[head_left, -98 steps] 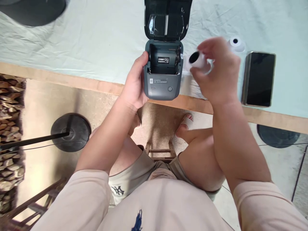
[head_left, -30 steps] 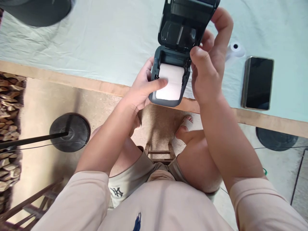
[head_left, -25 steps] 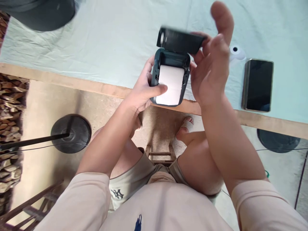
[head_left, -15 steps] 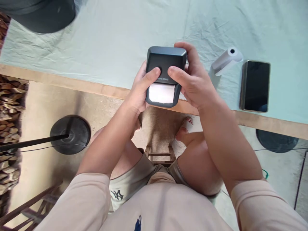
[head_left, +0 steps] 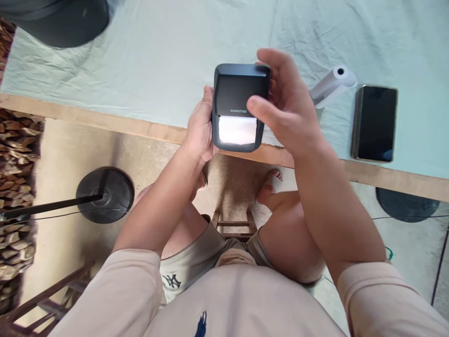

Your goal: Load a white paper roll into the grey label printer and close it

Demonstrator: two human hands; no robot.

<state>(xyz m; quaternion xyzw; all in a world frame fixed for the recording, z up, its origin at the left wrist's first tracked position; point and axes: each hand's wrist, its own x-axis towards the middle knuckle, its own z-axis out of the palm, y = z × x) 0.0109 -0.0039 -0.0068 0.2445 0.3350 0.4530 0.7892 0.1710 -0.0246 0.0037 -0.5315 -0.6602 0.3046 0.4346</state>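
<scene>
A dark label printer (head_left: 242,89), with NIIMBOT lettering and a white strip of paper (head_left: 237,131) at its near end, is held up at the table's front edge. My left hand (head_left: 200,126) grips it along its left side, the fingers hidden beneath. At the printer's right side, my right hand (head_left: 286,100) is open, thumb and fingers spread apart. Its thumb tip overlaps the printer's right edge; whether it touches I cannot tell. To the right of that hand, a white paper roll (head_left: 332,84) with a dark core lies on the cloth.
A black phone-like device (head_left: 375,122) lies at the right on the pale green tablecloth (head_left: 157,56). A dark rounded object (head_left: 66,23) stands at the far left. Below are a round black stand base (head_left: 105,194), a wooden ladder-like frame (head_left: 52,299) and stacked firewood (head_left: 17,173).
My left thumb has left the printer's top face and moved to its left side. My right hand has loosened, its fingers lifting away from the printer. The printer has shifted slightly upward in view.
</scene>
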